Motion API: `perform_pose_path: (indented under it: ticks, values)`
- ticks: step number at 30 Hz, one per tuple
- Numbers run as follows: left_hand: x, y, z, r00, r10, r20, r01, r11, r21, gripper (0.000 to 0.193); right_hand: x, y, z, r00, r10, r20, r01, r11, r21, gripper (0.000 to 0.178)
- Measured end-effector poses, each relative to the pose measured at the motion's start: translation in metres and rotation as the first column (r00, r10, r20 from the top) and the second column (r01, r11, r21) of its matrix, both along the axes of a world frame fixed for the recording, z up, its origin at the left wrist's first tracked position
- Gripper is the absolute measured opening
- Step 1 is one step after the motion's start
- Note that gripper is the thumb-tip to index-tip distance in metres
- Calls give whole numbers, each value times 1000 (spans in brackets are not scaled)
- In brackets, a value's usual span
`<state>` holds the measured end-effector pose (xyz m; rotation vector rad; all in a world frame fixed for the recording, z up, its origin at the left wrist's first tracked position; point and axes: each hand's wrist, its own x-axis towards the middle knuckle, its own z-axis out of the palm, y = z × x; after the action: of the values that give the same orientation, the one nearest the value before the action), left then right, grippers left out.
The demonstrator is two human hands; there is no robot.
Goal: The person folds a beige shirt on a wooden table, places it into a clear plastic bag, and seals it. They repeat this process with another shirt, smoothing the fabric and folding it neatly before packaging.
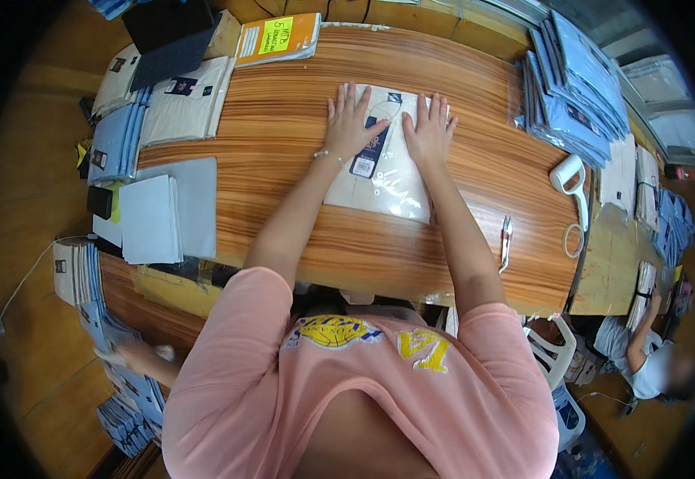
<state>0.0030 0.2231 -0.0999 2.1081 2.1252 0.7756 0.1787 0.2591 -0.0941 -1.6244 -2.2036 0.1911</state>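
Observation:
A cream folded garment in a clear plastic bag (399, 180) lies flat on the wood-grain table (276, 215). A dark blue hang tag (370, 152) with a white label shows through the plastic. On the upper left part of the package rests my left hand (349, 124), palm down, fingers spread; a thin bracelet is on that wrist. My right hand (429, 132) presses flat on its upper right edge, fingers also apart. Neither hand grips anything. Right of the package lies a small pair of snips (506, 243).
Bagged blue garments (575, 104) are piled at the right, above a white tape-gun-shaped tool (571, 180) and a tape ring (573, 239). Leftward sit cream packages (184, 112), white papers (150, 219) and an orange book (284, 44). Another person (655, 367) is at the lower right; another's hand (136, 358) shows lower left.

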Motion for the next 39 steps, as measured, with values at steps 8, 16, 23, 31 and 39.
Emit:
perform_pose_path:
  ticks: [8, 16, 23, 31, 39]
  values:
    - [19, -80, 14, 1000, 18, 14, -15, 983, -184, 86, 27, -64, 4, 986, 99, -135, -103, 995, -19, 61]
    - [54, -197, 38, 998, -53, 28, 53, 999, -4, 67, 219, -130, 13, 997, -65, 49, 51, 967, 249, 62]
    - [82, -251, 16, 985, -107, -135, 98, 992, -76, 67, 291, -106, -19, 913, -322, 250, 301, 946, 120, 70]
    - [95, -263, 19, 997, -51, -49, 49, 997, -55, 72, 162, -104, -5, 957, 287, -30, -280, 948, 155, 65]
    - [92, -278, 16, 993, -44, 109, 29, 991, 131, 82, 155, -104, -22, 947, 287, 146, -289, 957, -9, 59]
